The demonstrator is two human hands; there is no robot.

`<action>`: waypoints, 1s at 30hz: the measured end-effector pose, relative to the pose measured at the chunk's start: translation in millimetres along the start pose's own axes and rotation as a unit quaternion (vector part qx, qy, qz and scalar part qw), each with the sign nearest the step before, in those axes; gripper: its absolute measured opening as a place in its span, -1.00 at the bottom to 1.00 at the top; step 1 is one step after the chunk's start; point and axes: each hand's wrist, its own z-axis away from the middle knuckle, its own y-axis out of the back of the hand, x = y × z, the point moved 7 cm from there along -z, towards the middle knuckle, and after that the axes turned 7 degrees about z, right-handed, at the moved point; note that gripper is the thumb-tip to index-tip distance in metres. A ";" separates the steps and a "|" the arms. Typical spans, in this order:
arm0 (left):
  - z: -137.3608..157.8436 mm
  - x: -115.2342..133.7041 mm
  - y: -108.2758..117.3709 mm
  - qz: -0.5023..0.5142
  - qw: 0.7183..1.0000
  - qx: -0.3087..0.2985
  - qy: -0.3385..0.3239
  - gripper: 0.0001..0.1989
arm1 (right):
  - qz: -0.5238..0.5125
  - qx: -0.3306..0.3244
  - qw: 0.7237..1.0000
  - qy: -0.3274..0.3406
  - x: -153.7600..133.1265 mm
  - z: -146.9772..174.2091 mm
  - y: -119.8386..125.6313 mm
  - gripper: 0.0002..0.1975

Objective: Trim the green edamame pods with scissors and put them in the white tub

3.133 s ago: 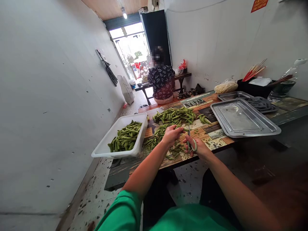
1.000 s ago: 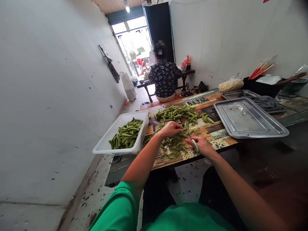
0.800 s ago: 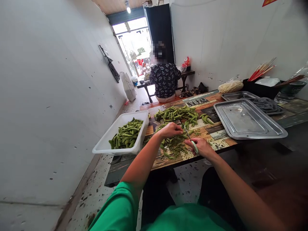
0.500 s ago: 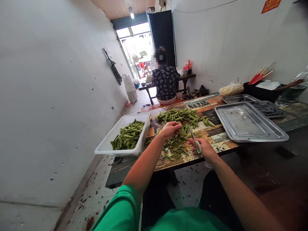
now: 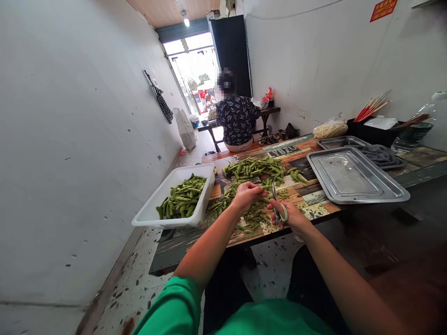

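Between the fingertips of my left hand (image 5: 247, 196) is a green soybean pod (image 5: 267, 187), its end pointing right toward the scissor blades. My right hand (image 5: 289, 217) is closed around the pale green handles of a pair of scissors (image 5: 274, 191), blades pointing up and away from me. Whether the blades touch the pod I cannot tell. Under my hands lie cut bits and trimmings (image 5: 254, 218) on the patterned table. Just beyond is a heap of whole pods (image 5: 254, 167). To the left, a white plastic tub (image 5: 208, 190) holds many pods (image 5: 185, 197).
At right on the table (image 5: 314, 199) lies a metal tray (image 5: 366, 197). Behind it are a second tray with dark grey stuff (image 5: 379, 155), a black box of skewers (image 5: 370, 132), a bagged bundle (image 5: 330, 129) and a plastic bottle (image 5: 414, 135). A person (image 5: 237, 121) sits ahead, back turned.
The whole view has shifted slightly. The pod in my left hand now extends toward the scissors, and my two hands are a little closer together.
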 end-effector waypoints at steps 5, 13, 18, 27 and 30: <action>5.9 -10.3 -4.4 -0.027 0.999 -0.021 0.031 -0.71 | 0.009 0.021 1.000 0.019 -4.9 -0.7 -0.4 -0.54; -0.6 -2.0 0.4 -0.071 0.989 -0.110 0.062 -0.73 | 0.051 0.079 0.995 0.046 1.8 -6.5 19.3 -0.59; -8.2 14.3 -0.8 -0.381 0.918 -0.085 -0.073 -0.66 | -0.027 0.100 0.994 0.015 4.6 -3.0 34.4 -0.60; -26.1 -14.3 -25.1 -0.730 0.643 -0.153 -0.174 -0.80 | -0.047 0.101 0.994 0.021 5.0 4.9 45.0 -0.62; -30.7 1.5 -22.6 -0.641 0.726 -0.128 -0.214 -0.83 | -0.039 0.084 0.996 0.019 6.4 3.6 38.6 -0.61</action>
